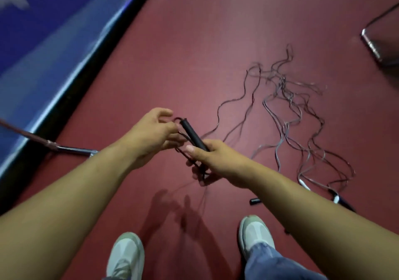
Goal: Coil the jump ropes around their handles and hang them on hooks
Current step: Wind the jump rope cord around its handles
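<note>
Red floor (216, 42) under me; my right hand (218, 159) grips the black handle (194, 135), my left hand (151, 133) pinches its cord (180, 151). Best keep each wrap snug; other ropes (291, 107) lie far right.

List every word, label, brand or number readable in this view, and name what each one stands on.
No text can be read.
White marks on the blue panel: too blurred to tell whether they are letters.
Black jump rope handle in the right hand: no label shows.
White shoes: no brand shows.
</note>
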Demonstrator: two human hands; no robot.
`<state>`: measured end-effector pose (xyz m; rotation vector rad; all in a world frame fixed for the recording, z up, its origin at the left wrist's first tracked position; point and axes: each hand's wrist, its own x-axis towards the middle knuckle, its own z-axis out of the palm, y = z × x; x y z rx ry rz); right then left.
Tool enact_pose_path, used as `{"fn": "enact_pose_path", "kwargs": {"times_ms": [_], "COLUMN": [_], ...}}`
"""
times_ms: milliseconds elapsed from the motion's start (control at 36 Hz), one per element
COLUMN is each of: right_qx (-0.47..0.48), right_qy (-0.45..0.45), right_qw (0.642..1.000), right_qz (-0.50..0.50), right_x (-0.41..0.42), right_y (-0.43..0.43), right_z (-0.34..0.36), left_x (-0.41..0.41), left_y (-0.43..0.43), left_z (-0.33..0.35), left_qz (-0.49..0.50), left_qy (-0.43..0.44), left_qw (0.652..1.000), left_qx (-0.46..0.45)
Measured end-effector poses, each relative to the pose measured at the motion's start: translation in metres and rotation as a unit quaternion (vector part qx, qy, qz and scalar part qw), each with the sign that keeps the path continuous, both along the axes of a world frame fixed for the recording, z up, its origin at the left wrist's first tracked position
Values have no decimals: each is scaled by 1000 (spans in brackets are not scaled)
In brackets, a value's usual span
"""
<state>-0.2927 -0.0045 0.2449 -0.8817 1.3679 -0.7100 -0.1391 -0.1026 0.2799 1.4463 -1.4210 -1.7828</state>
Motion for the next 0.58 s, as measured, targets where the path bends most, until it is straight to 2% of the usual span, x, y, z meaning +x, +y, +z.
{"fn": "enact_pose_path", "kwargs": {"times_ms": [28, 83, 139, 194, 250, 306, 417, 583], "right_qx": [11, 34, 37, 25, 19, 21, 42, 45], "right_qy": [-28, -70, -81, -64, -38, -21, -17, -147], "right_qw": [999, 995, 990, 990, 991, 992, 990, 965], "right_qz": [-23, -68, -107, -124, -124, -126, -135, -211], "right_x": [7, 22, 36, 49, 58, 65, 81, 92], "right_y": [3, 9, 15, 19, 23, 26, 32, 32], "right_z": [12, 43, 72, 98, 119, 134, 156, 168], "left_x": [7, 25, 42, 57, 69, 78, 91, 92], "left_y": [3, 13, 30, 52, 74, 92, 119, 132], "left_z": [11, 37, 54, 69, 78, 83, 93, 79], "left_qz": [17, 33, 68, 106, 85, 9, -136, -198], "left_qy": [-5, -81, -168, -189, -171, -139, -119, -99], "left_qw": [1000, 993, 964, 943, 955, 978, 977, 969], "left_qx": [-11, -84, -194, -253, -227, -154, -109, -112]}}
